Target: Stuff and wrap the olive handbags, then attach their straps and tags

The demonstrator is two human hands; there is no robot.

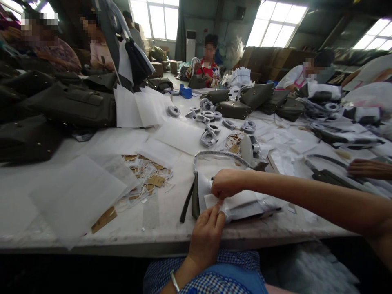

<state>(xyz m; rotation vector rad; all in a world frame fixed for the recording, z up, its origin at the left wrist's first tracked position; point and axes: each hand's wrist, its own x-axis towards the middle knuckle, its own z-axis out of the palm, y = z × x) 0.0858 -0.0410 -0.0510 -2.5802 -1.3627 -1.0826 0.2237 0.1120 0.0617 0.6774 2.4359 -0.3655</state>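
Fingers of the right hand [228,183]: curled into a fist, contents not discernible from where I stand. Fingers of the left hand [206,232]: bunched, tips meeting the right's; whether they pinch, I cannot tell. Dark bag [195,204], one, beneath both hands near the table's front edge; white paper [245,204] over it, film-wrapped handle [214,154] arching toward 12 o'clock. Step, as judged: working at the paper; continuing would call for a light hold and a steadied bag. Tags [156,181], heaped, between 9 and 10. Coils [208,139], between 11 and 12. Co-worker's hand [370,169], near 3.
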